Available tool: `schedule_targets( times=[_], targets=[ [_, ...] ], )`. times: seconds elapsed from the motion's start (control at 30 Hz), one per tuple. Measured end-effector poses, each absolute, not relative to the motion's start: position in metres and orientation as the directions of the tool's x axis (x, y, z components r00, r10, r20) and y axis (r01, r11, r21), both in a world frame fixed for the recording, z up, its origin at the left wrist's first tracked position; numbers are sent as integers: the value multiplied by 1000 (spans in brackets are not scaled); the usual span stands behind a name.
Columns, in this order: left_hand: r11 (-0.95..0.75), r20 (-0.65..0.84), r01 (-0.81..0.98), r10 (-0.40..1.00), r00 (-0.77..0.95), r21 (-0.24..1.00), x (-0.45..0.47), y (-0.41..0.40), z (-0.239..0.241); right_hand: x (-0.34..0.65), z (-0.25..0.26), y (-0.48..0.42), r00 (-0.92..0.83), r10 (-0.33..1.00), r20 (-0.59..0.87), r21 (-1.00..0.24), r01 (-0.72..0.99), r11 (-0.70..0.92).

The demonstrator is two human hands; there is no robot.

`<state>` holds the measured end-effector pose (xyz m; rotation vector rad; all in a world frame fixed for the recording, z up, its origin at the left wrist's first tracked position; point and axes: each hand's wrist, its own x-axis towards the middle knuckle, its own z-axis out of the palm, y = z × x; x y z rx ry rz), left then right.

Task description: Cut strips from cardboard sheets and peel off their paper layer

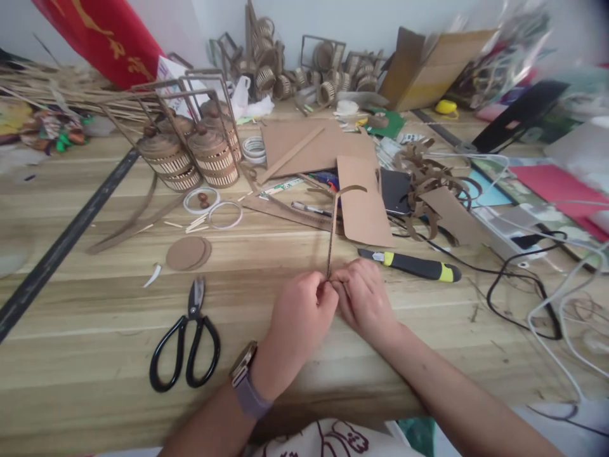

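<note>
My left hand (301,317) and my right hand (364,298) meet near the front middle of the wooden table (95,343), both with fingers pinched on the lower end of a thin cardboard strip (332,228). The strip stands nearly upright from my fingertips and curls over at its top. A watch sits on my left wrist. A black and yellow utility knife (412,265) lies just right of my right hand. Black scissors (188,339) lie to the left of my left hand.
Flat cardboard sheets (362,206), round cardboard discs (188,252), white tape rings (224,214) and woven cardboard baskets (190,152) in a frame lie beyond my hands. Curled cardboard strips (428,171), cables (547,304) and a ruler (295,212) crowd the right and middle.
</note>
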<state>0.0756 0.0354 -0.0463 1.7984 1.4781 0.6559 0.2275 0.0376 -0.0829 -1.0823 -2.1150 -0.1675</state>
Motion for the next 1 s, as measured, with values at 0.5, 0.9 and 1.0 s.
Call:
schedule_targets(
  times=[0.5,0.9,1.0],
  targets=[
    [-91,-22,632,985,169,769,78,34,-47,225,-84,39,-377,608,698,-188,723,665],
    [-157,60,678,985,164,718,80,31,-54,227,-83,38,-378,639,669,-217,724,655],
    [-158,64,682,985,160,715,82,31,-58,227,-84,38,-377,655,655,-230,726,648]
  ],
)
